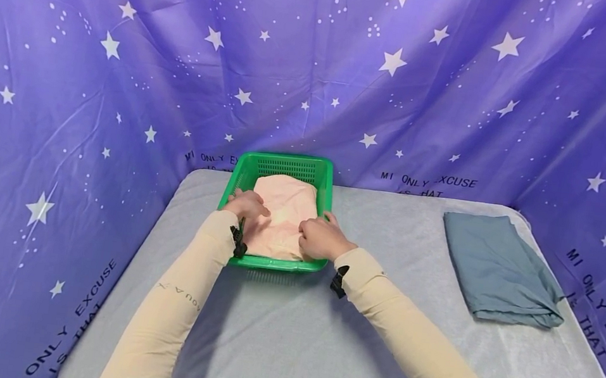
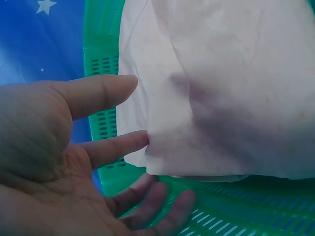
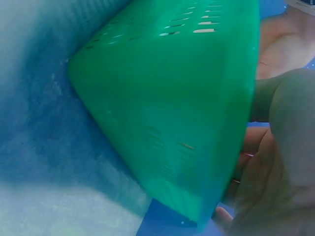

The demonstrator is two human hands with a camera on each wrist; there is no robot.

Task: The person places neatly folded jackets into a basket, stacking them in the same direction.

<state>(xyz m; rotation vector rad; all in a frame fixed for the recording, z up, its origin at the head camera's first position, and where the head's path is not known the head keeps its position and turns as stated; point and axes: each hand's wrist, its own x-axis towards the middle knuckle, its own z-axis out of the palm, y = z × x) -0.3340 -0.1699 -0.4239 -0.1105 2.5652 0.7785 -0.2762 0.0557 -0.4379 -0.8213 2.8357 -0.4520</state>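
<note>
A green plastic basket [image 1: 277,265] with slotted walls stands on the table against the curtain. Inside it lies a folded pale peach cloth [image 1: 285,206], filling most of the basket. At the cloth's left edge is my left hand [image 1: 246,205]; in the left wrist view its fingers are spread, and the index fingertip touches the cloth's edge. My right hand [image 1: 325,238] reaches over the right rim, fingers beside the cloth's right edge. In the right wrist view the basket wall hides its fingertips.
A folded grey-blue cloth [image 1: 502,269] lies at the right side of the table. The table has a light grey cover [image 1: 287,353]. Purple curtains [image 1: 309,56] with white stars enclose its back and sides.
</note>
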